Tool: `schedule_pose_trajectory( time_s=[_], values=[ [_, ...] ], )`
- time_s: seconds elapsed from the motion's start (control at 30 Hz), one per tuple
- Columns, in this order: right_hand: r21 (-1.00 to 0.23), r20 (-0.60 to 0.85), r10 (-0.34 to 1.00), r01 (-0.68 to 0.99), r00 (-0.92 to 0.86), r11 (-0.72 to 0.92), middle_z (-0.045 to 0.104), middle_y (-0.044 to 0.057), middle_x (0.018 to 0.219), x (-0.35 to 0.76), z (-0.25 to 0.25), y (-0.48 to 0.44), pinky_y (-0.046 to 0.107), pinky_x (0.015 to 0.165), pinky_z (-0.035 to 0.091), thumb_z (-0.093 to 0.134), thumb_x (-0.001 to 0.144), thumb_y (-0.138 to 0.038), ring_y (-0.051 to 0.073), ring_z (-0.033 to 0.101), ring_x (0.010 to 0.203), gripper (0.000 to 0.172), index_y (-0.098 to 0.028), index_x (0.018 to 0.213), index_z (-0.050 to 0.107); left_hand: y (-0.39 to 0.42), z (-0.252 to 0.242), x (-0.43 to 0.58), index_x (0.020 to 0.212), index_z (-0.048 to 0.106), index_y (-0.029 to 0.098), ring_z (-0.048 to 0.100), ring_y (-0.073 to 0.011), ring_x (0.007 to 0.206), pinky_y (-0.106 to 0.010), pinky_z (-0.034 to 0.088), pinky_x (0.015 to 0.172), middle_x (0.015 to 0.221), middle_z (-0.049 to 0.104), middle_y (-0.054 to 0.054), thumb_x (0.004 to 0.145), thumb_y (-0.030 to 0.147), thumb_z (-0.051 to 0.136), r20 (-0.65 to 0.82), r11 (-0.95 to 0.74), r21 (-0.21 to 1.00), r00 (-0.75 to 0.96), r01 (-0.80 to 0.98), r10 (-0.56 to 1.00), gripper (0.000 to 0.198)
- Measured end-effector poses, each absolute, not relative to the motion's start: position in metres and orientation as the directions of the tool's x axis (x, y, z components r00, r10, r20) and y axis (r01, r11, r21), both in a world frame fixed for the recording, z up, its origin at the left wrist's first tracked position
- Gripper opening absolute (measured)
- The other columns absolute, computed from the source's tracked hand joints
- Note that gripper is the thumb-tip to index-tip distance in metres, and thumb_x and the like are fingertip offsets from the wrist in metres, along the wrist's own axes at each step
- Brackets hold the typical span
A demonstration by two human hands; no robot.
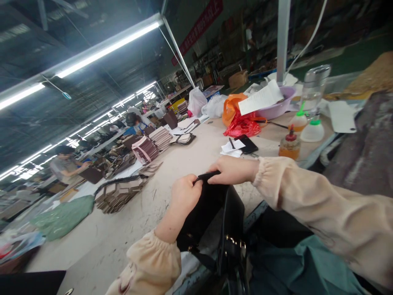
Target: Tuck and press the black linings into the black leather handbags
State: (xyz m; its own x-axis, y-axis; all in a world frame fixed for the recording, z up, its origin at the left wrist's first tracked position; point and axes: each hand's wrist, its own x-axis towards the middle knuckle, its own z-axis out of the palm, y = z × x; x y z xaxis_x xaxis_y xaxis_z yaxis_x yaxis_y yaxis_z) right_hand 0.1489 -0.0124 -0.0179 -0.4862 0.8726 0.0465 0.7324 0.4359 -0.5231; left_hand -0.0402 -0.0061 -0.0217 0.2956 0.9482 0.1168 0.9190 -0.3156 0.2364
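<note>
A black leather bag (216, 223) with gold metal fittings stands at the near edge of the worktable (147, 213). My left hand (184, 196) is closed in a fist on the bag's top edge. My right hand (233, 170) lies over the same upper rim just to the right, fingers curled round it. Both arms wear cream sleeves with gathered cuffs.
Stacks of brown card pieces (119, 194) and pink-banded bundles (144, 149) lie further along the table. Glue bottles (290, 145), a phone (247, 143), a red bag (242, 125), a purple basin (276, 108) and a green bag (63, 217) are around. Other workers (66, 166) sit at the left.
</note>
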Motion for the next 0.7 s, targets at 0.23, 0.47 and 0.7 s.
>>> schedule_pose_trajectory(
  time_s=[0.23, 0.47, 0.7],
  values=[
    [-0.667, 0.101, 0.932, 0.671, -0.349, 0.324, 0.070, 0.003, 0.084, 0.163, -0.032, -0.032, 0.021, 0.069, 0.042, 0.042, 0.077, -0.025, 0.016, 0.061, 0.077, 0.032, -0.017, 0.091, 0.070, -0.006, -0.020, -0.042, 0.089, 0.066, 0.021, 0.056, -0.0142, 0.067, -0.024, 0.038, 0.063, 0.073, 0.066, 0.000, 0.081, 0.030, 0.048, 0.058, -0.428, 0.381, 0.441, 0.819, 0.896, 0.022],
    [-0.694, 0.093, 0.961, 0.675, -0.260, 0.250, 0.070, 0.004, 0.080, 0.159, -0.035, -0.036, 0.023, 0.070, 0.044, 0.042, 0.078, -0.024, 0.017, 0.062, 0.077, 0.030, -0.016, 0.082, 0.071, -0.009, -0.015, -0.044, 0.102, 0.064, 0.019, 0.061, -0.0165, 0.081, -0.026, 0.045, 0.076, 0.089, 0.069, -0.002, 0.080, 0.022, 0.048, 0.006, -0.456, 0.525, 0.532, 0.719, 0.846, 0.027],
    [-0.580, 0.445, 0.887, 0.714, -0.124, 0.391, 0.069, 0.005, 0.093, 0.155, -0.041, -0.040, 0.025, 0.078, 0.042, 0.054, 0.076, -0.026, 0.017, 0.061, 0.085, 0.029, -0.017, 0.101, 0.067, -0.004, -0.021, -0.047, 0.108, 0.059, 0.018, 0.063, -0.0183, 0.092, -0.029, 0.047, 0.085, 0.101, 0.068, -0.005, 0.073, 0.025, 0.062, 0.034, -0.408, 0.589, 0.482, 0.698, 0.875, 0.036]
  ],
)
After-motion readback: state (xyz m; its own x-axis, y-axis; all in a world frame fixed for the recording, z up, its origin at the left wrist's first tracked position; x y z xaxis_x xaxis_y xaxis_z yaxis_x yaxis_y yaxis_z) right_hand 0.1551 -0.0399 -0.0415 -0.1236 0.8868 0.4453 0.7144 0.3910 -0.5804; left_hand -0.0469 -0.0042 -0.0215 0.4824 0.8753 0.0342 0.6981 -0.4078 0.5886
